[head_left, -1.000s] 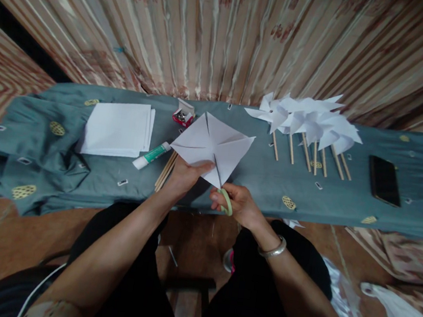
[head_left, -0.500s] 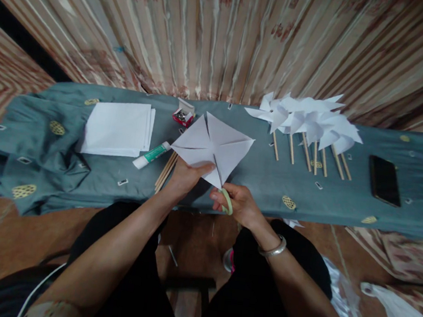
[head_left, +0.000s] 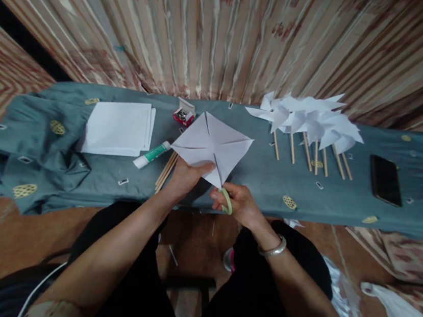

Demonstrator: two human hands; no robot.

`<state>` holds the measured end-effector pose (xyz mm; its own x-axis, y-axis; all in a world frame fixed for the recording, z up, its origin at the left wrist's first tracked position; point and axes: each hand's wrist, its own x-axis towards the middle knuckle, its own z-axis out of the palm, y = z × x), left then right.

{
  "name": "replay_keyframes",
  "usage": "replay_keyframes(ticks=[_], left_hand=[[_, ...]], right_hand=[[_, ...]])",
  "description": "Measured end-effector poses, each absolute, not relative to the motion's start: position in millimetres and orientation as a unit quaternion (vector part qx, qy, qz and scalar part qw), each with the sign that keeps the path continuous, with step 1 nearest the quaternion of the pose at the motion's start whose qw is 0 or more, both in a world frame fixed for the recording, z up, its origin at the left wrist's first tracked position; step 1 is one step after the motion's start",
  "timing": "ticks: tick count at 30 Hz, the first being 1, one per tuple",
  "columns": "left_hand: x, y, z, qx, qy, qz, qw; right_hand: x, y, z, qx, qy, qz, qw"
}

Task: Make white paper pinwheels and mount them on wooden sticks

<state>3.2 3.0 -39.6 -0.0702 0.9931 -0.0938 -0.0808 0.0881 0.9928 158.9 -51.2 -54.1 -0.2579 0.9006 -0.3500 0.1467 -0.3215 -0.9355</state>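
While your left grip (head_left: 189, 175) pinches the slit paper (head_left: 219, 141) and your right grip (head_left: 241, 203) holds scissors (head_left: 228, 204) just beside, overlong cutting could split the sheet's centre.

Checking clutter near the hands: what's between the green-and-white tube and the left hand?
In the head view, a few wooden sticks lie on the cloth between the green-and-white tube and the left hand.

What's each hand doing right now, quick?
Left hand: closed on the cut white sheet, thumb on top.
Right hand: closed on the green-handled scissors, at the sheet's near corner.
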Motion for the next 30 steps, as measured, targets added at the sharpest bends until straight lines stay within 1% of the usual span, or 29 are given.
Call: replay_keyframes(ticks=[13,21,24,27,29,30], left_hand=[[2.7,2.9,-42.1,0.441,0.516,0.516,0.523],[4.3,4.5,-44.5,0.432,0.517,0.518,0.526],[4.4,7.1,-45.4,0.426,0.508,0.524,0.534],[3.8,11.4,-47.4,0.403,0.494,0.541,0.548],[3.3,14.1,-49.3,0.387,0.484,0.555,0.554],[2.9,15.1,-50.4,0.382,0.482,0.560,0.555]], right_hand=[[158.4,-50.8,-55.1,-0.526,-0.504,0.612,0.307],[158.9,-52.8,-52.7,-0.511,-0.474,0.646,0.312],[162.5,-56.7,-47.1,-0.519,-0.468,0.656,0.286],[172.6,-62.8,-43.5,-0.528,-0.469,0.668,0.237],[184.3,-67.2,-41.6,-0.532,-0.495,0.656,0.205],[191.3,-69.2,-40.2,-0.540,-0.522,0.632,0.190]])
